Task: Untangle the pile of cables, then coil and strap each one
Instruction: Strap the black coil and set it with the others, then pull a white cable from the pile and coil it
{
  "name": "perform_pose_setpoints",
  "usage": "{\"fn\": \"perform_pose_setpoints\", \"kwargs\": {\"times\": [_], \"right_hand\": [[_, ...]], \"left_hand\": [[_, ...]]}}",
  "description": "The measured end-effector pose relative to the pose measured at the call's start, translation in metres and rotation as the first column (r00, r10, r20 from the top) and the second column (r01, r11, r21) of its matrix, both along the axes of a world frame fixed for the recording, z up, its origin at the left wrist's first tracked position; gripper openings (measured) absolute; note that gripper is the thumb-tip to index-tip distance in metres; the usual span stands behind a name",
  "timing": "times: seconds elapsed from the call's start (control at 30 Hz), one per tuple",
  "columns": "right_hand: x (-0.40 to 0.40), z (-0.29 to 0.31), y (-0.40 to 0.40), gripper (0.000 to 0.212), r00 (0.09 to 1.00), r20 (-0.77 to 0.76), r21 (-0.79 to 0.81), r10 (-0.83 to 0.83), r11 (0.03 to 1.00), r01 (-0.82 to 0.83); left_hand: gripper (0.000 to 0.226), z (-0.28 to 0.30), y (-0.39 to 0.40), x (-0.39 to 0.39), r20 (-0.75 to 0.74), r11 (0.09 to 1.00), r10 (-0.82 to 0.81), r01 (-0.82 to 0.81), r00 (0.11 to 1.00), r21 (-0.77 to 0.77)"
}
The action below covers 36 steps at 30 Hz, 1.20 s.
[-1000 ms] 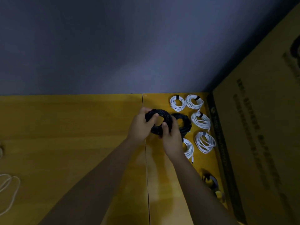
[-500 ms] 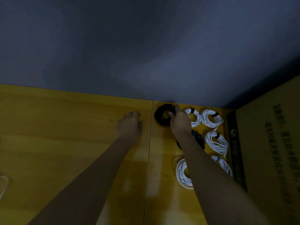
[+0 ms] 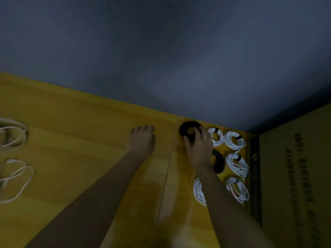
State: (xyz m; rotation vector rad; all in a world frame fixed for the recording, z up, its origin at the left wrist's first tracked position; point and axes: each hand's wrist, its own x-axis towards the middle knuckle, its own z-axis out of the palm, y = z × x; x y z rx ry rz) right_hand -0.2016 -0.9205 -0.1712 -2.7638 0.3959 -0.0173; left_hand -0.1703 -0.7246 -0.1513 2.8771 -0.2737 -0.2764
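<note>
A black coiled cable [image 3: 186, 128] lies at the far edge of the yellow table [image 3: 89, 158], left of the row of strapped coils. My right hand [image 3: 198, 147] is on it, thumb at its outer rim and fingers over its hole, pinching the ring. My left hand [image 3: 142, 138] rests on the table to the left, fingers loosely curled, holding nothing. Several white strapped coils [image 3: 234, 140] and a second black coil [image 3: 218, 161] lie to the right; my right forearm covers part of them. Loose white cables [image 3: 14, 133] lie at the far left.
A large cardboard box [image 3: 295, 176] stands along the right side, close to the coils. A seam [image 3: 167, 169] runs between the two table tops. A grey wall [image 3: 161, 59] rises behind the table's far edge.
Both hands held the black coil a second ago. My left hand let go and settled on the table; my right hand carried the coil to the far edge. The loose white cables came into view.
</note>
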Motion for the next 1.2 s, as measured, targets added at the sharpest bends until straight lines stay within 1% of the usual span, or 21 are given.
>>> {"fn": "perform_pose_setpoints", "kwargs": {"times": [0.1,0.17,0.3,0.4,0.5,0.6,0.67,0.7,0.73,0.77,0.8,0.83,0.87,0.93,1.0,1.07,1.13,1.2], "right_hand": [[-0.015,0.005,0.032,0.044,0.988,-0.019,0.014,0.155,0.988,-0.155],[-0.024,0.007,0.06,0.041,0.967,-0.049,0.058,0.251,0.967,-0.248],[-0.034,0.012,0.138,0.04,0.909,-0.095,0.12,0.405,0.911,-0.394],[-0.039,0.019,0.21,0.042,0.839,-0.14,0.157,0.526,0.848,-0.505],[-0.045,0.025,0.287,0.04,0.76,-0.14,0.184,0.635,0.771,-0.61],[-0.046,0.026,0.366,0.041,0.69,-0.152,0.188,0.708,0.706,-0.683],[-0.046,0.022,0.417,0.042,0.665,-0.16,0.179,0.73,0.684,-0.707],[-0.046,0.019,0.442,0.043,0.673,-0.18,0.162,0.718,0.696,-0.699],[-0.047,0.015,0.464,0.044,0.705,-0.213,0.135,0.676,0.735,-0.665],[-0.049,0.011,0.483,0.045,0.759,-0.259,0.102,0.598,0.798,-0.594],[-0.051,0.006,0.5,0.046,0.814,-0.32,0.076,0.485,0.87,-0.488],[-0.052,0.002,0.515,0.045,0.847,-0.391,0.061,0.361,0.928,-0.367],[-0.053,-0.001,0.527,0.042,0.857,-0.449,0.055,0.254,0.965,-0.257],[-0.053,-0.008,0.539,0.03,0.871,-0.472,0.072,0.134,0.991,-0.113],[-0.052,-0.011,0.54,0.024,0.905,-0.416,0.135,0.086,0.99,-0.032],[-0.053,-0.006,0.538,0.023,0.951,-0.3,0.235,0.079,0.972,-0.006],[-0.057,0.006,0.536,0.018,0.984,-0.131,0.307,0.123,0.949,-0.078],[-0.063,0.021,0.539,0.014,0.983,0.033,0.361,0.181,0.915,-0.18]], "left_hand": [[0.031,0.012,0.043,-0.018,0.029,0.994,0.008,-0.011,1.0,0.105],[0.032,0.019,0.081,-0.034,0.032,0.987,0.066,-0.07,0.997,0.147],[0.032,0.038,0.175,-0.066,0.029,0.952,0.273,-0.274,0.962,0.139],[0.033,0.051,0.252,-0.093,0.024,0.9,0.406,-0.404,0.913,0.165],[0.033,0.057,0.329,-0.12,0.036,0.838,0.519,-0.516,0.854,0.174],[0.033,0.054,0.403,-0.136,0.056,0.806,0.574,-0.576,0.817,0.137],[0.035,0.048,0.447,-0.14,0.055,0.808,0.573,-0.574,0.818,0.133],[0.037,0.045,0.468,-0.139,0.041,0.815,0.564,-0.564,0.825,0.129],[0.038,0.042,0.487,-0.136,0.022,0.829,0.548,-0.546,0.836,0.122],[0.038,0.038,0.504,-0.134,0.008,0.847,0.522,-0.519,0.853,0.114],[0.038,0.035,0.52,-0.13,-0.002,0.866,0.492,-0.489,0.871,0.109],[0.037,0.032,0.534,-0.127,-0.01,0.883,0.461,-0.457,0.888,0.107],[0.036,0.03,0.545,-0.124,-0.016,0.899,0.43,-0.426,0.903,0.102],[0.036,0.028,0.561,-0.116,-0.017,0.927,0.368,-0.366,0.929,0.083],[0.036,0.028,0.569,-0.108,-0.019,0.951,0.304,-0.303,0.952,0.06],[0.034,0.028,0.572,-0.099,-0.01,0.971,0.236,-0.236,0.972,0.035],[0.034,0.031,0.567,-0.09,0.01,0.984,0.176,-0.176,0.984,-0.017],[0.035,0.038,0.556,-0.081,0.054,0.993,0.071,-0.065,0.996,-0.101]]}}
